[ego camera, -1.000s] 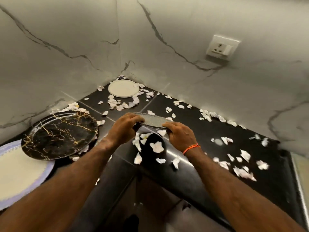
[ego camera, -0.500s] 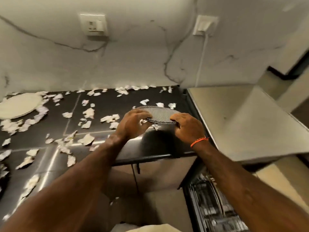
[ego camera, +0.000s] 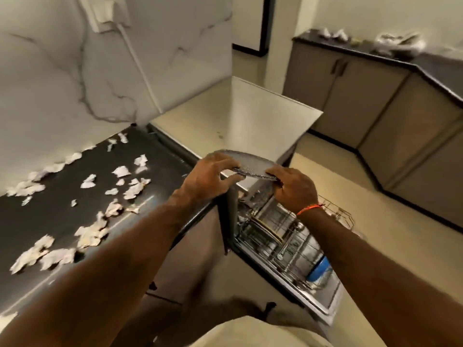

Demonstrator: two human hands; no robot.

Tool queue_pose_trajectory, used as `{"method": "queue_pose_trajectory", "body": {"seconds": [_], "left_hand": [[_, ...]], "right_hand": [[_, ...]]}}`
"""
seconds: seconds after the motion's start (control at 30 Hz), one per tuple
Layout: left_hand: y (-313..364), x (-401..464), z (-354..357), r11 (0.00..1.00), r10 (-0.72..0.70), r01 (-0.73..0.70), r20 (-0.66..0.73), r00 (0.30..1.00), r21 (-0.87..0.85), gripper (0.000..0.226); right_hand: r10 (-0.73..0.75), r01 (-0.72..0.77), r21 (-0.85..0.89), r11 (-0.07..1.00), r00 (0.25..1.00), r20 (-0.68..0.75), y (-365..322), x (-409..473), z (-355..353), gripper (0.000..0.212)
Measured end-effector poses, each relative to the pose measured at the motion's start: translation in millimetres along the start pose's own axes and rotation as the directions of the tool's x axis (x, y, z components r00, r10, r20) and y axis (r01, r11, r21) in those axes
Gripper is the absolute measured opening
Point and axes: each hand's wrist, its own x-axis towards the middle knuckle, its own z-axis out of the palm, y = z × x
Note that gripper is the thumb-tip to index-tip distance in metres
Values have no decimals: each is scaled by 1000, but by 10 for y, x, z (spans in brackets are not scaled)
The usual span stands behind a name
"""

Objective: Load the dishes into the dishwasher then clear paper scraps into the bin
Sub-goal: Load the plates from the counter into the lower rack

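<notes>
A grey speckled plate (ego camera: 250,163) hangs nearly flat in the air over the corner of the open dishwasher (ego camera: 275,236). My left hand (ego camera: 210,176) grips its left rim and my right hand (ego camera: 294,187), with an orange band at the wrist, grips its right rim. Below the plate the wire rack (ego camera: 290,234) is pulled out, with dishes standing in it and a blue item (ego camera: 319,269) near its front. White paper scraps (ego camera: 92,226) lie scattered over the black counter (ego camera: 50,221) to the left.
The dishwasher's beige top (ego camera: 200,121) meets the marble wall, where a white cable (ego camera: 140,71) runs down from a socket. Brown cabinets (ego camera: 388,116) under a dark counter with crumpled things line the right side. Beige floor lies between.
My view and both hands have swung right with the plate, from over the scrap-strewn counter to above the open dishwasher rack. The grip on the plate is the same.
</notes>
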Motion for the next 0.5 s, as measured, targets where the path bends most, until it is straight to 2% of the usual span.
{"method": "queue_pose_trajectory", "body": {"seconds": [0.07, 0.2, 0.33, 0.5], "left_hand": [[175, 250, 267, 995, 103, -102, 50, 993, -13, 37], [521, 656, 723, 980, 200, -199, 165, 966, -23, 30], [757, 958, 1222, 974, 225, -208, 284, 932, -87, 30], [801, 1244, 1938, 990, 142, -128, 402, 904, -62, 35]], "right_hand": [[92, -91, -9, 996, 996, 22, 323, -216, -61, 39], [257, -257, -19, 966, 960, 115, 841, -454, -98, 43], [328, -333, -3, 943, 927, 180, 1345, -613, -48, 42], [360, -385, 33, 922, 887, 290, 1928, -723, 190, 43]]}}
